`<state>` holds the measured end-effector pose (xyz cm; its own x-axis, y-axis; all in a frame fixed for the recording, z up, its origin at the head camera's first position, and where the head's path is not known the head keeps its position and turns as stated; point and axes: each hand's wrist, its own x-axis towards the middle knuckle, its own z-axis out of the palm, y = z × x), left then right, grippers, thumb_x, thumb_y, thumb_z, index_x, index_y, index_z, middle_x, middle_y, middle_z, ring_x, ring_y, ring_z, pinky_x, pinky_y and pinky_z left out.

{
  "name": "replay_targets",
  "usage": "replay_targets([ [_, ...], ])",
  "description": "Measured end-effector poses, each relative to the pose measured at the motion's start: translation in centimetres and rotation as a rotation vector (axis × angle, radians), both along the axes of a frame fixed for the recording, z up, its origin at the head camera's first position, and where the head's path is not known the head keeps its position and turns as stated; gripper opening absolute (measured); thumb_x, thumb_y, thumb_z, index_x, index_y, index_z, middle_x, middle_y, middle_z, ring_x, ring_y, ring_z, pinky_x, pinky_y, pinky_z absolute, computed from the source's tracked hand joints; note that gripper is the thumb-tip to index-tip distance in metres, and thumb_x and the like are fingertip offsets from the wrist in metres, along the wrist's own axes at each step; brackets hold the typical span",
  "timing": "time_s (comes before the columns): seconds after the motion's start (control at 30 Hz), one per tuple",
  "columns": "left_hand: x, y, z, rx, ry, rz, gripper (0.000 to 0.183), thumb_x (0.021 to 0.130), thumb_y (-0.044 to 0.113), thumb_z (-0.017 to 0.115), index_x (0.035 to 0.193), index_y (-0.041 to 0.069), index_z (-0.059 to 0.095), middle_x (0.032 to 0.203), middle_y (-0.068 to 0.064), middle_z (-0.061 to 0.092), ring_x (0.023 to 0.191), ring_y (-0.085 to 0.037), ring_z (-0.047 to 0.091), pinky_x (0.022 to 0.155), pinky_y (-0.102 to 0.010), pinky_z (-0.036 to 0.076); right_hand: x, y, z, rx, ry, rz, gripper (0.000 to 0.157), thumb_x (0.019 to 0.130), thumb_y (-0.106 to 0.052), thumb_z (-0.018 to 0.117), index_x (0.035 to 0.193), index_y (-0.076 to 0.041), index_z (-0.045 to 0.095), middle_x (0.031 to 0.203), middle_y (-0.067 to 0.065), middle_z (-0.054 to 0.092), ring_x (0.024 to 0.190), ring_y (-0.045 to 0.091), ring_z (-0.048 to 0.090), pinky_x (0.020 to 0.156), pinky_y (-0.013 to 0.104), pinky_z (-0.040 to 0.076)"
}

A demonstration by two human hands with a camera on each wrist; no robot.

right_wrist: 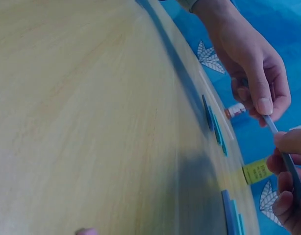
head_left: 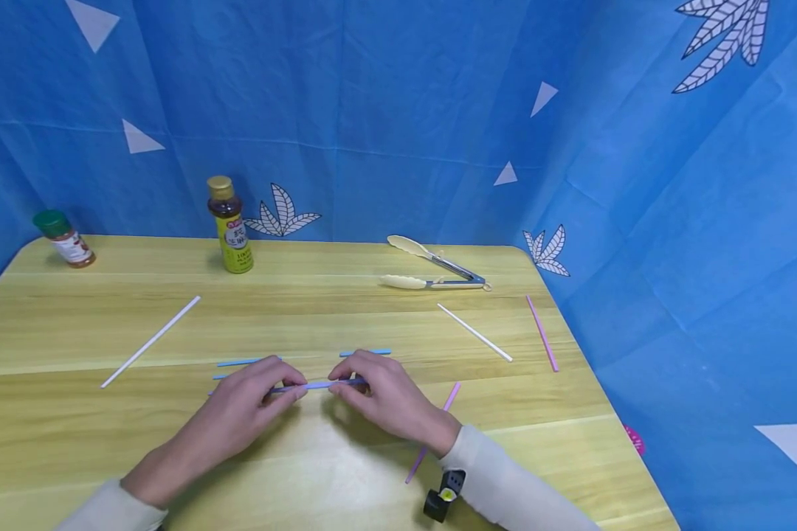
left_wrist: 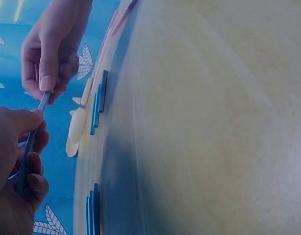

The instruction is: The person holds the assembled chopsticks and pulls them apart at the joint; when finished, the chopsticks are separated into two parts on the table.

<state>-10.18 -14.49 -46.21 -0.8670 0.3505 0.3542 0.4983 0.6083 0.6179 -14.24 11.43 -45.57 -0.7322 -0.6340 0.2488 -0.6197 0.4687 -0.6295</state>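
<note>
Both hands hold one thin blue-violet stick level, raised over the wooden table. My left hand pinches its left part between thumb and fingers. On the right part, my right hand grips it in the same way, the thumbs a short way apart. The stick's ends are partly hidden by the fingers. Several short blue sticks lie side by side just beyond my left hand, partly covered by it. Other blue sticks lie near my right hand, clearest in the left wrist view.
A long white stick lies left, another white stick right. One pink stick is near the right edge; a second pink stick passes under my right wrist. Tongs, a yellow-labelled bottle and a green-capped jar stand at the back.
</note>
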Motion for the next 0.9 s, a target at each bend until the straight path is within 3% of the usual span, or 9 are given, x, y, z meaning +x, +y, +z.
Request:
replay_targets([
  [0.23, 0.2, 0.0, -0.2, 0.012, 0.102, -0.027, 0.002, 0.103, 0.023, 0.077, 0.103, 0.023, 0.075, 0.097, 0.020, 0.066, 0.079, 0.003, 0.053, 0.067, -0.019, 0.049, 0.1, 0.3, -0.2, 0.002, 0.050, 0.030, 0.013, 0.109, -0.023, 0.070, 0.111, -0.013, 0.078, 0.102, -0.002, 0.076, 0.079, -0.001, 0.056, 0.071, 0.014, 0.051],
  [0.5, 0.3, -1.5, -0.1, -0.020, 0.080, 0.056, 0.003, 0.103, 0.024, 0.079, 0.102, 0.025, 0.076, 0.094, 0.022, 0.065, 0.079, 0.005, 0.054, 0.068, -0.022, 0.051, -0.4, 2.5, -0.2, -0.018, 0.030, -0.026, 0.011, 0.108, -0.021, 0.072, 0.111, -0.014, 0.078, 0.094, -0.005, 0.069, 0.074, 0.001, 0.051, 0.065, 0.018, 0.048],
  [0.73, 0.5, -3.3, -1.1, -0.105, 0.104, 0.082, 0.023, 0.096, 0.013, 0.084, 0.110, 0.031, 0.079, 0.107, 0.021, 0.074, 0.097, -0.003, 0.067, 0.083, -0.033, 0.059, 0.0, 4.1, -1.2, 0.083, 0.049, -0.032, 0.013, 0.107, -0.025, 0.073, 0.113, -0.016, 0.081, 0.110, -0.005, 0.072, 0.097, 0.007, 0.065, 0.087, 0.027, 0.059],
  [0.9, 0.8, -4.7, -1.9, -0.167, 0.121, 0.077, 0.030, 0.093, 0.013, 0.087, 0.113, 0.034, 0.081, 0.111, 0.020, 0.076, 0.102, -0.007, 0.070, 0.087, -0.036, 0.058, 0.1, 4.3, -1.8, 0.122, 0.098, -0.010, 0.014, 0.106, -0.023, 0.074, 0.115, -0.015, 0.080, 0.112, -0.003, 0.073, 0.102, 0.009, 0.066, 0.092, 0.028, 0.058],
])
